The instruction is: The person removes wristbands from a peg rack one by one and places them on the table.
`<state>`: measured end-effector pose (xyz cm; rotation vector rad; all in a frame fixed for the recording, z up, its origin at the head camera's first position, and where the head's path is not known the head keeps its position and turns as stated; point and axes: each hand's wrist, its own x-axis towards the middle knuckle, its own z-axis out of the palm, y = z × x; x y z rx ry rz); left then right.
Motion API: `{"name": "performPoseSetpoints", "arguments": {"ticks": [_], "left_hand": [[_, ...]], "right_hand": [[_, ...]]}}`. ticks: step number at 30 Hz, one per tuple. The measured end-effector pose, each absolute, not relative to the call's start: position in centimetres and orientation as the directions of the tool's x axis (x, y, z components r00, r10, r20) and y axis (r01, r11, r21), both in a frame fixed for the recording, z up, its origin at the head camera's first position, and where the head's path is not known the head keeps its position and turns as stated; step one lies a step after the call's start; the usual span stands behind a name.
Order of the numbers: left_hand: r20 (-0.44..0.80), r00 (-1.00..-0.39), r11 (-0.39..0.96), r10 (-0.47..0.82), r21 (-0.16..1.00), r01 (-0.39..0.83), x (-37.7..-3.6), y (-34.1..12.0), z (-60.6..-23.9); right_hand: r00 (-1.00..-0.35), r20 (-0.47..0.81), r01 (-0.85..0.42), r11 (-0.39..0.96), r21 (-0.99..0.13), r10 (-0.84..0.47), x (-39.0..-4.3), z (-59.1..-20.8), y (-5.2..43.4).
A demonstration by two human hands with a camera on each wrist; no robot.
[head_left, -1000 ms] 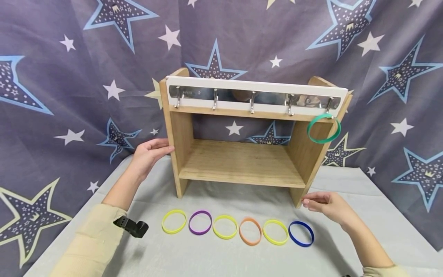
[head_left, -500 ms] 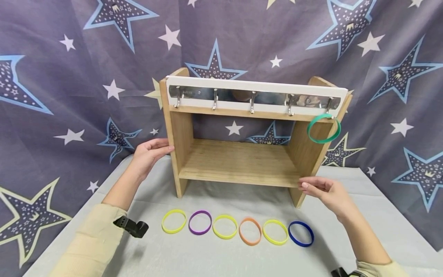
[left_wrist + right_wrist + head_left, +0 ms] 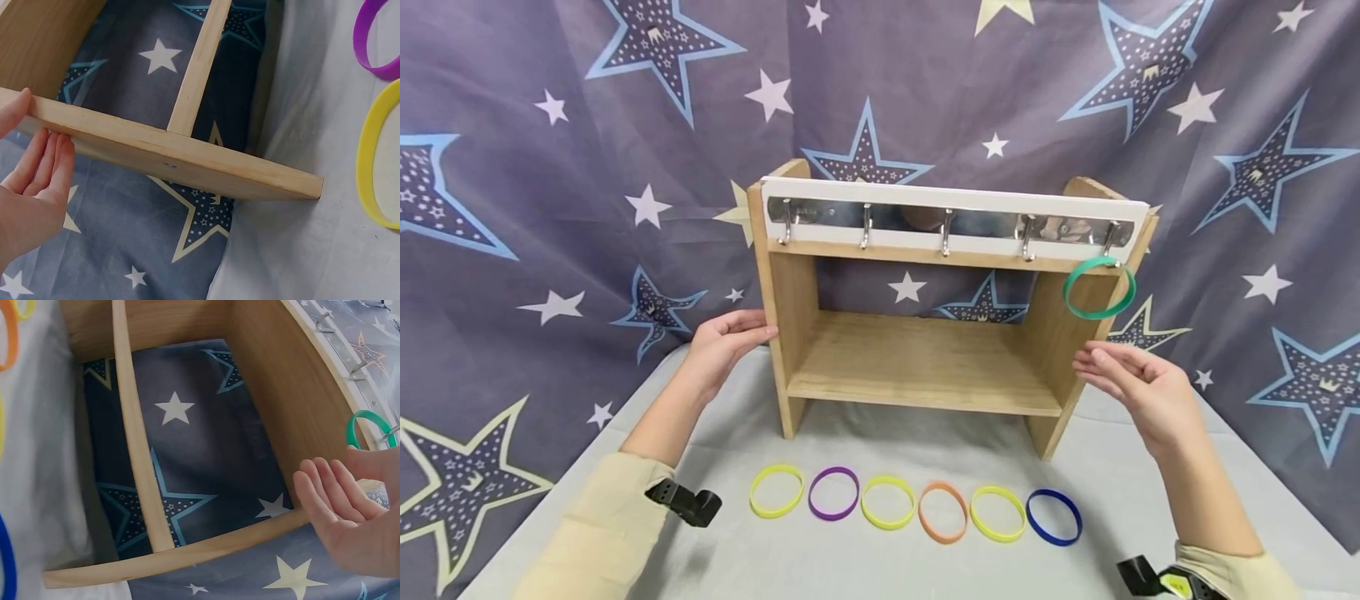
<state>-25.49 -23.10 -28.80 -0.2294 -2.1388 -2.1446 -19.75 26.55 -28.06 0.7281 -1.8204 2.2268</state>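
Note:
A wooden shelf (image 3: pixel 925 400) stands upright, with a metal hook rail (image 3: pixel 880 218) along its white top board. From the rightmost hook hangs a green silicone wristband (image 3: pixel 1099 315). My left hand (image 3: pixel 718 350) holds the shelf's left side panel by its front edge; in the left wrist view the thumb lies over the edge and the fingers meet the outer face. Below the green band, my right hand (image 3: pixel 1142 387) is beside the right side panel, holding nothing. Its fingers are loosely extended in the right wrist view; whether they touch the panel I cannot tell.
On the grey cloth before the shelf lies a row of wristbands: yellow (image 3: pixel 777 514), purple (image 3: pixel 833 517), yellow (image 3: pixel 888 526), orange (image 3: pixel 943 537), yellow (image 3: pixel 997 538) and blue (image 3: pixel 1054 542). A star-patterned curtain (image 3: pixel 880 75) hangs behind.
My right hand has risen along the right side panel, from near its foot to just under the green wristband. The left hand stays at the left panel. The head view has shifted slightly.

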Motion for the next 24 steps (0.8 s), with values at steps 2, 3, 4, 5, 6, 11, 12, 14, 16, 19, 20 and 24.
{"name": "performPoseSetpoints", "arguments": {"ticks": [2,3,4,5,6,11,12,14,16,19,20,24], "left_hand": [[0.182,-0.983,-0.013,0.031,0.983,0.182,-25.5,-23.1,-28.8],[0.184,-0.982,-0.018,0.030,0.983,0.184,-25.5,-23.0,-28.9],[0.185,-0.982,-0.023,0.028,0.983,0.184,-25.5,-23.0,-28.9],[0.186,-0.982,-0.028,0.028,0.982,0.185,-25.5,-23.0,-28.9],[0.185,-0.982,-0.034,0.028,0.982,0.184,-25.5,-23.0,-28.9],[0.183,-0.983,-0.055,0.030,0.982,0.181,-25.4,-22.9,-28.9],[0.182,-0.983,-0.054,0.028,0.982,0.180,-25.4,-22.9,-28.9],[0.181,-0.983,-0.050,0.025,0.982,0.180,-25.4,-22.8,-28.9],[0.180,-0.983,-0.050,0.022,0.983,0.179,-25.5,-22.8,-29.0],[0.180,-0.983,-0.057,0.020,0.982,0.178,-25.6,-22.9,-29.0],[0.180,-0.984,-0.059,0.020,0.982,0.178,-25.6,-22.9,-29.0],[0.188,-0.982,-0.064,0.017,0.980,0.186,-25.6,-22.8,-29.1]], "right_hand": [[-0.872,0.467,-0.416,-0.283,-0.864,-0.144,-19.9,-27.5,26.6],[-0.878,0.462,-0.410,-0.299,-0.862,-0.128,-20.0,-27.2,26.6],[-0.884,0.454,-0.401,-0.316,-0.860,-0.111,-20.1,-27.0,26.5],[-0.892,0.443,-0.392,-0.329,-0.859,-0.093,-20.1,-26.7,26.5],[-0.899,0.431,-0.385,-0.337,-0.859,-0.073,-20.2,-26.5,26.5],[-0.925,0.381,-0.349,-0.416,-0.840,0.007,-20.4,-25.8,26.3],[-0.926,0.376,-0.344,-0.441,-0.829,0.015,-20.5,-25.8,26.2],[-0.928,0.371,-0.335,-0.492,-0.803,0.026,-20.6,-25.7,26.1],[-0.928,0.372,-0.327,-0.548,-0.770,0.030,-20.7,-25.7,25.9],[-0.926,0.376,-0.310,-0.625,-0.716,0.029,-20.9,-25.5,25.7],[-0.926,0.378,-0.302,-0.652,-0.696,0.025,-21.0,-25.5,25.7],[-0.925,0.378,-0.270,-0.732,-0.625,0.019,-21.2,-25.3,25.6]]}}
